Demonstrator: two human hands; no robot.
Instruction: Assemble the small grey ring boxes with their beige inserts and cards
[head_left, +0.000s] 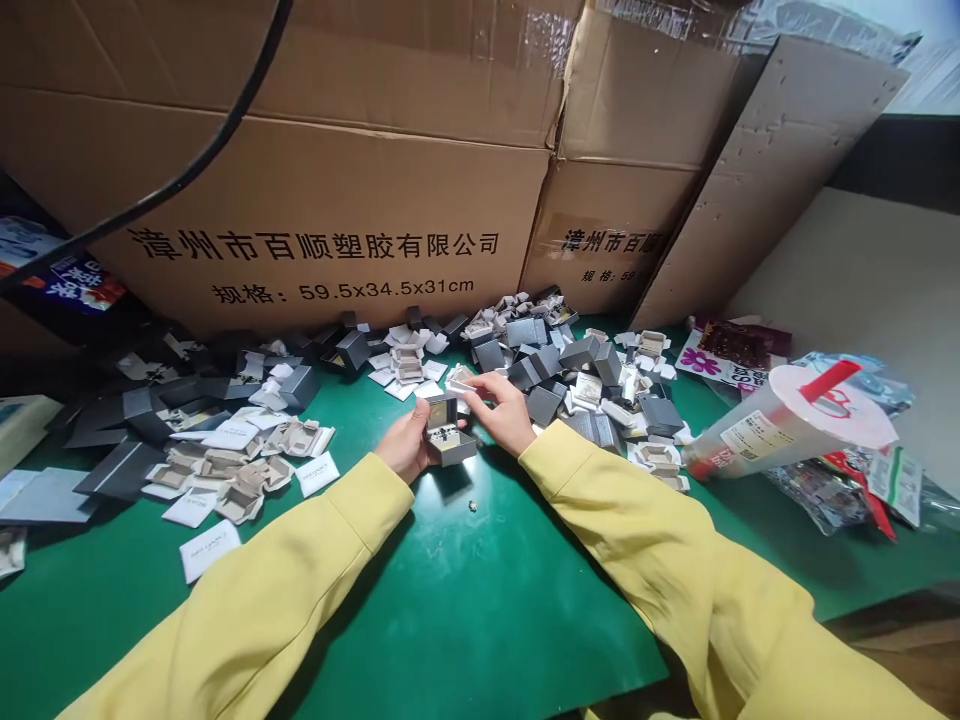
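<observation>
My left hand (403, 442) is closed around a small dark grey jewellery box (454, 452), which stands with its lid up. Inside it is a pale insert with small dark marks or parts, too small to name. Just right of the raised lid, my right hand (504, 412) has its thumb and fingers pinched on a small white card-like piece (459, 384). On the green table (480, 610) below the box lies a tiny gold-coloured bit (472, 506).
Grey boxes (540, 362) and pale folded inserts (244, 480) lie heaped to both sides. Printed white cards (210, 550) lie at the left. A tilted plastic cup (772, 430) with a red straw stands right, beside snack packets (832, 490). Large cartons (337, 190) wall the back.
</observation>
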